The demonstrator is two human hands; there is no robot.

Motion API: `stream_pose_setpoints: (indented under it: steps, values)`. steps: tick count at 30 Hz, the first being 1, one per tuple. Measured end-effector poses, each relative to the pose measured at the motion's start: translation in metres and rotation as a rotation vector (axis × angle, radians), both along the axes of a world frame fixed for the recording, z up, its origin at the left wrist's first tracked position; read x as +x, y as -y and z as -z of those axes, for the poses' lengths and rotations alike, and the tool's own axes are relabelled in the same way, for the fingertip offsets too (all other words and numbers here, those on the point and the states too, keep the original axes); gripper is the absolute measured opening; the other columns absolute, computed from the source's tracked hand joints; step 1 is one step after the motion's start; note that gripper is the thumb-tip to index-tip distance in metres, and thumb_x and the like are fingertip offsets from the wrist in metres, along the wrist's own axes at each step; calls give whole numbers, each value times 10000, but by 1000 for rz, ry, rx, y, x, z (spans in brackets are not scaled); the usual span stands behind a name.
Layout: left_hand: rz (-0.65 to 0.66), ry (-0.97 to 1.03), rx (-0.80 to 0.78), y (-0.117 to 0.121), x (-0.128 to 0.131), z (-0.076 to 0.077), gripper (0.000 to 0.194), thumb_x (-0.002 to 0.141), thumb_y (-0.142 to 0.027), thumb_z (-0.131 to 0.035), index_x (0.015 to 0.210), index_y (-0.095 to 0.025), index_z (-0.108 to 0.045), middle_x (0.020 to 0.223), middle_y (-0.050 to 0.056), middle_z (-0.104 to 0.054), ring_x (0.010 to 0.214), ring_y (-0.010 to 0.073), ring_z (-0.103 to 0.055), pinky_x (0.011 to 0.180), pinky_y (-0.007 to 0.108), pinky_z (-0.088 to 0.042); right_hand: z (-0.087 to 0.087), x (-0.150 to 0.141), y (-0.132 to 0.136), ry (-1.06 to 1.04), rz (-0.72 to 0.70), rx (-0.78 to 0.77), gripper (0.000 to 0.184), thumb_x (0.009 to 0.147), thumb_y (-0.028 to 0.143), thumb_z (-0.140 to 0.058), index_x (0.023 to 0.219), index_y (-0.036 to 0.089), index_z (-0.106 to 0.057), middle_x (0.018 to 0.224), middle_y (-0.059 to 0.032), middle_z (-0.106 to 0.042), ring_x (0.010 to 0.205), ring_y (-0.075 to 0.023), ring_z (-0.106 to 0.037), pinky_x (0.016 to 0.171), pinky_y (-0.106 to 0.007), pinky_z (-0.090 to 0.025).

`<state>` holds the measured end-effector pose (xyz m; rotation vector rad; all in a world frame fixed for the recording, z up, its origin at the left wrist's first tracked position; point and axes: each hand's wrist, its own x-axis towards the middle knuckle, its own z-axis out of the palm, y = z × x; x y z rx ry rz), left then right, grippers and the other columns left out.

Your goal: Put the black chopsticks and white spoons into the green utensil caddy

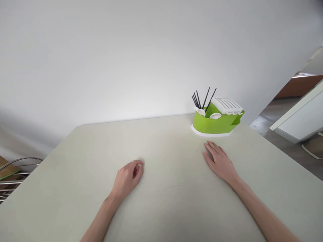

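Observation:
My left hand [128, 177] rests on the pale table [161, 201], its fingers curled in and the thumb tip close to the index finger; nothing shows in it. My right hand [220, 162] lies palm down with fingers stretched out, just in front of a green utensil holder [210, 125]. That holder stands on a white base near the wall, apart from the fingertips. Several black chopsticks [205, 99] lean in its left part. Two white spoons [215, 116] rest in its front compartments, and a white slotted knife rack [227, 105] tops its right side.
A plain white wall [141, 67] runs along the table's back edge. Left of the table, lower down, is a metal wire rack [15, 182]. Beyond the right edge are the floor [267, 117] and a white cabinet-like panel [302, 117].

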<state>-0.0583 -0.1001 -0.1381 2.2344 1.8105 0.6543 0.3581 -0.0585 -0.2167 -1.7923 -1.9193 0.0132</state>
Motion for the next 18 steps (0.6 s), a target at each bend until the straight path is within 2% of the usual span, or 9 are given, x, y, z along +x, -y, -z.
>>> stream_pose_setpoints:
  steps: [18]
  values:
    - [5, 16, -13, 2, 0, 0, 308, 1025, -420, -421, 1043, -253, -679, 725, -22, -622, 597, 152, -536, 624, 281, -427, -4, -1, 1, -29, 5, -8, 598, 1063, 490, -368, 1508, 144, -566, 1632, -130, -502, 1546, -273, -415, 1299, -514, -304]
